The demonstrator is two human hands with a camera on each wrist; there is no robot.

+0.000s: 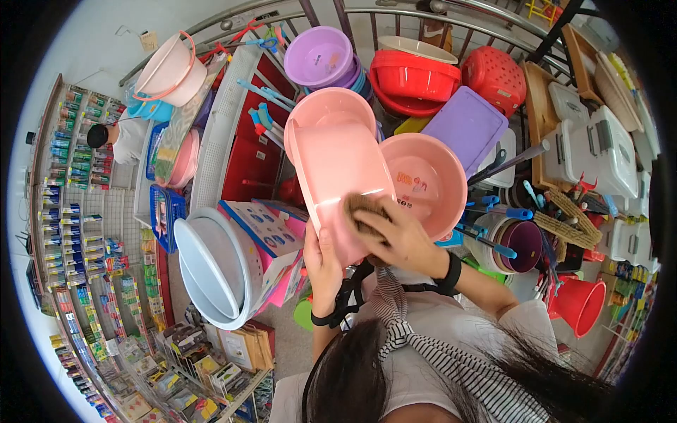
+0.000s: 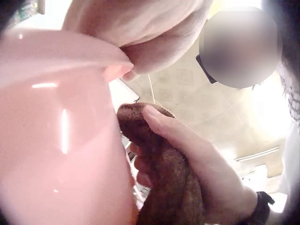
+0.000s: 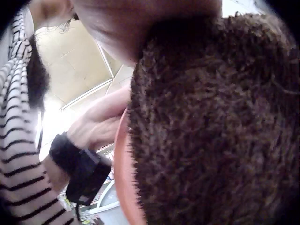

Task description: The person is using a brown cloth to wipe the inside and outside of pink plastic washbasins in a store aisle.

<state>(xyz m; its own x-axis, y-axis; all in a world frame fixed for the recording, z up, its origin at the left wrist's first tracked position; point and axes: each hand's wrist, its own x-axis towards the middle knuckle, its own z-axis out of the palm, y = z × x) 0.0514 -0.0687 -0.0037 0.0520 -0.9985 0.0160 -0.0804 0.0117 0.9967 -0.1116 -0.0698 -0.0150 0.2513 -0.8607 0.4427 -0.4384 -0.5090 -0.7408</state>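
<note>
A pink plastic basin is tilted up in front of the person, its smooth outer side showing. The left hand grips it by the rim at the near left edge, thumb along the outside. In the right hand is a brown fuzzy cloth, pressed close to the basin's near right part. The left wrist view shows the right thumb pinching the folded cloth beside the basin. Brown pile of the cloth fills most of the right wrist view, hiding much of the basin.
Another pink basin lies just right, and a pink one stands behind. Purple basins, red basins and a purple lid sit farther back. Pale blue tubs stand left. Blue-tipped handles stick out at right.
</note>
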